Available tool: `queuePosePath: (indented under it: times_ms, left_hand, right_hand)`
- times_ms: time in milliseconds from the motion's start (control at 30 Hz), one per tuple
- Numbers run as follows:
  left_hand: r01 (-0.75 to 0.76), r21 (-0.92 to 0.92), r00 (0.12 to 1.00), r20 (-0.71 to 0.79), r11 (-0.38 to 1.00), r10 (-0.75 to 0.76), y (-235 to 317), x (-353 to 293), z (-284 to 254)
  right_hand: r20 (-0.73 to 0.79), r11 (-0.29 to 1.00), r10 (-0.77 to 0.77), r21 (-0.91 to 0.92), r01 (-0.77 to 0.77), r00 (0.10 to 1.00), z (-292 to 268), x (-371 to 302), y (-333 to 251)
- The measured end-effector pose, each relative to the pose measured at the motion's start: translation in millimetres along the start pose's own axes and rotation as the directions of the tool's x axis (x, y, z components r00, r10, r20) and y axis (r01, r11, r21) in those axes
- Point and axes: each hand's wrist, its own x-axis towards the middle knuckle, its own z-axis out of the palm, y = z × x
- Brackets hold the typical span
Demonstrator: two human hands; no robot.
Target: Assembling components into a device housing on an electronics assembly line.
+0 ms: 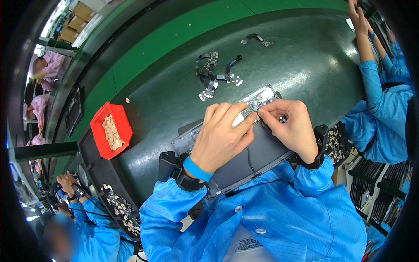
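my left fingers [244, 114] and right fingers [267, 118] pinch together on a small connector [253, 114] atop the open laptop chassis [244, 161] on the table [305, 56]; i should press gently, squarely.

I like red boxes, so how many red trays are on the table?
1. The red plastic tray sits on the dark green table to the left of the left hand, holding pale small pieces. Others could be hidden outside the view.
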Motion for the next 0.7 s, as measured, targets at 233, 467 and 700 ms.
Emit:
queuePosePath:
  times_ms: [233, 467, 700]
  left_hand:
    - [0.016, 0.038, 0.999, 0.028, 0.999, -0.017, 3, 5, 0]
    - [-0.020, 0.043, 0.998, 0.067, 0.999, 0.017, 18, 22, -5]
    - [0.029, -0.173, 0.997, 0.077, 0.984, -0.016, 30, 19, 11]
  right_hand:
    - [0.259, 0.968, 0.158, 0.151, -0.201, 0.953, -18, 9, -4]
    - [0.017, 0.971, 0.094, 0.219, -0.095, 0.995, -50, -4, 16]
    - [0.193, 0.863, 0.099, 0.471, -0.181, 0.976, -28, -6, 33]
